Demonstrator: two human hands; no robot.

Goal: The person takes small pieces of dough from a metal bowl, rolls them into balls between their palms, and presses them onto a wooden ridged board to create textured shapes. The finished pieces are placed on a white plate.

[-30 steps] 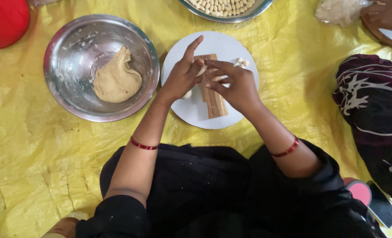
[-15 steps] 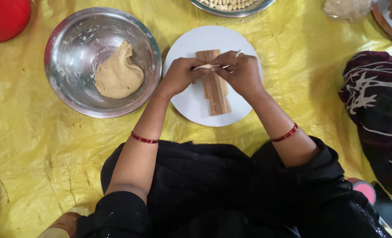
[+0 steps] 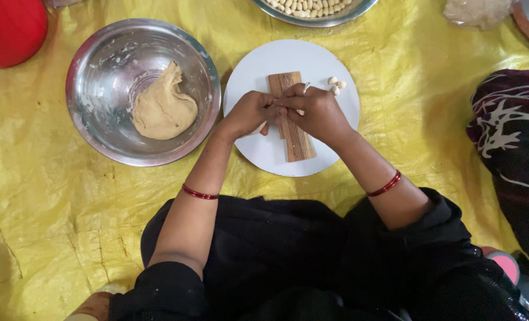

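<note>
Nearest: black-clothed lap, both forearms reaching forward from it, a red bangle [image 3: 200, 192] on the left wrist, another red bangle [image 3: 386, 185] on the right.

Left hand [image 3: 249, 113] curled knuckles-up, fingers closed and pinching at the meeting point with the other hand; a pale scrap of dough just visible under its fingertips. Right hand [image 3: 317, 112] likewise curled, fingertips pressed against the left hand's, closed on the same small piece; the piece itself mostly hidden, so grip not fully readable.

Both hands over the ridged wooden board [image 3: 295, 138], lying lengthwise on the white round plate [image 3: 264, 71]; board's middle hidden by the hands. Small shaped dough pieces [image 3: 336, 84] on the plate at 1 o'clock from the hands, just beside the right hand.

At 9 o'clock from the plate, nearly touching it: steel bowl [image 3: 107, 145] with a tan dough lump [image 3: 162, 108] inside.

Underneath all: yellow plastic sheet [image 3: 50, 202] on the floor.

Farthest: tray of shaped pieces [image 3: 312, 10] at 12 o'clock, red round object [image 3: 9, 27] at 10 o'clock, dark patterned cloth [image 3: 511, 131] at 3 o'clock.
</note>
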